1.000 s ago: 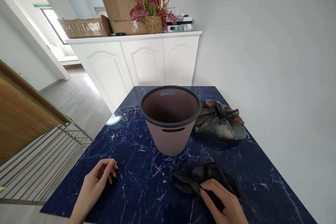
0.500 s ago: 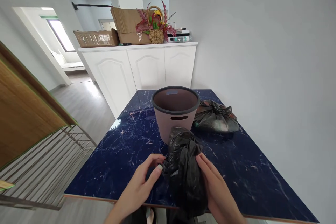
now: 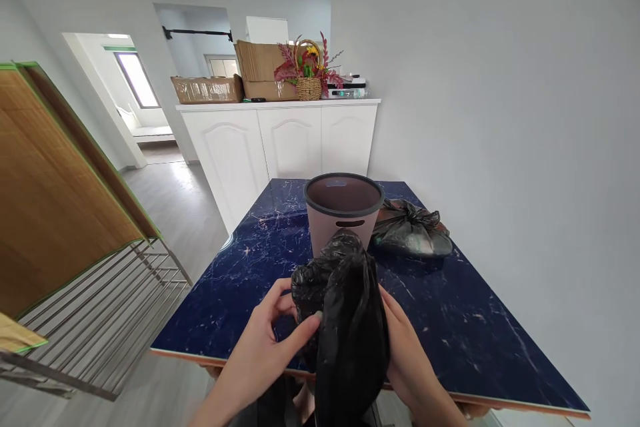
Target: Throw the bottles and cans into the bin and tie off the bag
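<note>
Between my two hands, at the table's near edge, hangs a crumpled black plastic bag (image 3: 353,327). My left hand (image 3: 273,340) grips its left side, with the thumb in front and the fingers behind a bunched part. My right hand (image 3: 407,353) holds the right side, and its fingertips are hidden behind the plastic. Just beyond the bag stands a pinkish trash can (image 3: 320,223) with a dark rim and a slot handle. A knotted, filled black bag (image 3: 413,233) lies to the right of the can.
The dark blue marbled table (image 3: 450,320) meets a grey-white wall on its right. Behind it stands a white cabinet (image 3: 290,140) bearing cardboard boxes (image 3: 207,89) and a flower basket (image 3: 309,87). A metal rack (image 3: 125,307) with wooden boards stands at the left.
My view has tilted up a little. The black bag has turned, and more of it sits toward the left. My left hand has closed further onto its side.
</note>
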